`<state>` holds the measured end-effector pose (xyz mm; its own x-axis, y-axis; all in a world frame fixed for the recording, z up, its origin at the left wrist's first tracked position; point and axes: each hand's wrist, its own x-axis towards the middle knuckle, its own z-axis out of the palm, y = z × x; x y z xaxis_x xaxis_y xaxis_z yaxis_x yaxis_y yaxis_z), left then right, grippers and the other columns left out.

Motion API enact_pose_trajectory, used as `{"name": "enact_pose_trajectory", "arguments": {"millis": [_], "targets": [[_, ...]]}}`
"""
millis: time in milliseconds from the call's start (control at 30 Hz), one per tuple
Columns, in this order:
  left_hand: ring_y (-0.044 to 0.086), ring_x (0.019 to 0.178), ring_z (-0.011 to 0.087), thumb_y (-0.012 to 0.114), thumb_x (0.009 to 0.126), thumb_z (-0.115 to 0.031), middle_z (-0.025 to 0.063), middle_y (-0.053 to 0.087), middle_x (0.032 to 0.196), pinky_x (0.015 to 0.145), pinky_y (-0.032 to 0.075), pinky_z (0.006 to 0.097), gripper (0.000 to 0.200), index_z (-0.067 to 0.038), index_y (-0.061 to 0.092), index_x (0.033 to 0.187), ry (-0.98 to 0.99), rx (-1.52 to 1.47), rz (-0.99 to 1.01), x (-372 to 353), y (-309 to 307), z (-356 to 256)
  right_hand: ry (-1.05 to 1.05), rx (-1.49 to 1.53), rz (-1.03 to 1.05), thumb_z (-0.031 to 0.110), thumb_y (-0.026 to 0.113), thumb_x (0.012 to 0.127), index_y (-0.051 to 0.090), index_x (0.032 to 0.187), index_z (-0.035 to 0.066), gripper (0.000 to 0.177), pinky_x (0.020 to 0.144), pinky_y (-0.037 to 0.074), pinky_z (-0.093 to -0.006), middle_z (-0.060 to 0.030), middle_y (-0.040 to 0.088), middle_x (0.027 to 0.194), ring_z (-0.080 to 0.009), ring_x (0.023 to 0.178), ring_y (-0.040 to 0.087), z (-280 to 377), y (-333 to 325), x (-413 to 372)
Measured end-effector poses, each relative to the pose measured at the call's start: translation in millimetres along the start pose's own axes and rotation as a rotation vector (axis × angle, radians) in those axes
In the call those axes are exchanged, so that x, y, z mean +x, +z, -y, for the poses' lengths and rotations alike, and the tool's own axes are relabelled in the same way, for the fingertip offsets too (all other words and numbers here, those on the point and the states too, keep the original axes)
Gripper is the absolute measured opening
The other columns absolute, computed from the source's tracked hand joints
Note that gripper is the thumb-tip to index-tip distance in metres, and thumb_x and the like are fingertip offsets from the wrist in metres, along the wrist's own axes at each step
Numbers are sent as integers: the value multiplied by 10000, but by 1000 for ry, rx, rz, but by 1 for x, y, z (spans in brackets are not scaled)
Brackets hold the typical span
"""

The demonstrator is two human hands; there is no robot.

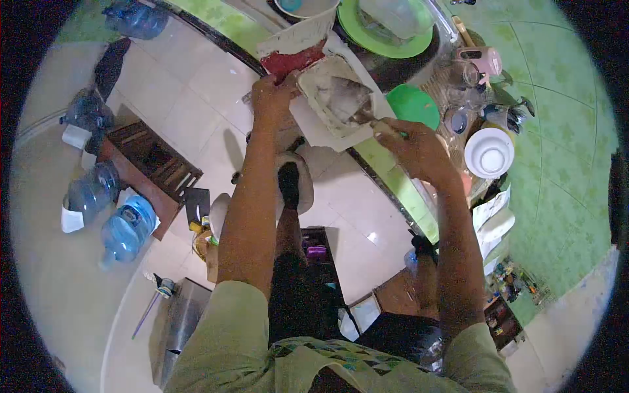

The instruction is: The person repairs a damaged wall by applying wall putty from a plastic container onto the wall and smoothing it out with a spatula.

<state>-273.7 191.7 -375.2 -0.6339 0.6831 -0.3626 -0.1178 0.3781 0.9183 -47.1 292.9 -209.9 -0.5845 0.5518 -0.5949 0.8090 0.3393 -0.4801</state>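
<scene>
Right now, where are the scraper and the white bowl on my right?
Scraper (345, 98), head view, on the flat of its blade.
White bowl (476, 148), head view, on its inner wall.

Apparently a home kitchen, dish-filled sink (438, 62), green wall tiles (544, 131)

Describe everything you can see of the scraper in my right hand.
The scraper has a broad, flat, greyish blade that looks like metal, smeared with pale residue. The blade narrows towards the handle, which your right hand grips and mostly hides. The scraper slants across the open end of the pale-coated container, its blade overlapping the inside from this view. Whether the blade touches the coating is unclear.
</scene>
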Motion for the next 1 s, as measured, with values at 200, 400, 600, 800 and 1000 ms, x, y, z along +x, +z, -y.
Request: {"name": "enact_pose_trajectory", "arguments": {"millis": [200,400,600,800,1000], "targets": [[643,741,151,694,847,-151,91,665,946,591,597,291,223,24,657,981,-139,-263,-25,1,2,-3,-106,75,12,298,569,908,630,1169,74,349,717,512,-370,-195,668,978,-290,768,659,-19,43,16],[633,784,136,688,849,-128,81,670,930,621,597,284,185,10,670,972,-187,-207,-84,3,7,8,39,-157,-159,212,560,884,624,1143,92,292,696,517,-461,-211,627,1076,-374,764,641,10,60,10],[623,648,126,691,845,-162,86,681,796,599,553,296,201,26,678,912,75,-4,-110,6,8,20,-365,-157,-176,300,602,889,630,1115,44,343,542,498,-343,-149,656,829,-215,569,606,-58,54,11],[634,590,153,697,836,-216,107,667,682,560,533,314,271,54,673,840,38,203,-111,3,2,5,262,366,162,437,621,869,619,1170,30,507,376,334,-246,1,516,661,-86,469,428,-12,-7,-13],[641,627,134,682,855,-175,115,683,874,564,566,278,227,44,666,915,-47,-231,-115,0,12,8,447,691,37,385,610,876,586,1189,15,485,454,408,-267,-54,548,749,-108,584,486,-18,57,15]]}}
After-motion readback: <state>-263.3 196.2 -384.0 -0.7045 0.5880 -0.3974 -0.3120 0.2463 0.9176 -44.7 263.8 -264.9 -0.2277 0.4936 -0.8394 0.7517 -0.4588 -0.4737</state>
